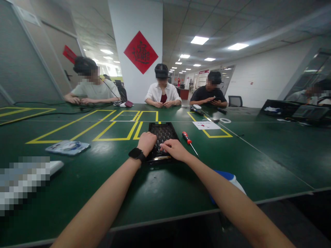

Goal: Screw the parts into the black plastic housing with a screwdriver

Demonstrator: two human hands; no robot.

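A black perforated metal tray-like part (pixel 165 132) lies on the green table (pixel 155 193) straight ahead of me. My left hand (pixel 147 143), with a black watch on the wrist, is curled into a fist resting on the part's near left side. My right hand (pixel 173 148) is closed in a pinch on the part's near edge, fingertips pressed together on something too small to make out. A red-handled screwdriver (pixel 188 140) lies just right of the part, its tip pointing toward me.
A phone (pixel 67 147) lies at the left, a blue and white object (pixel 227 179) under my right forearm. Yellow tape rectangles (pixel 113 129) mark the table. A paper sheet (pixel 206 125) and tape roll (pixel 225 120) lie farther right. Several people sit along the far and right sides.
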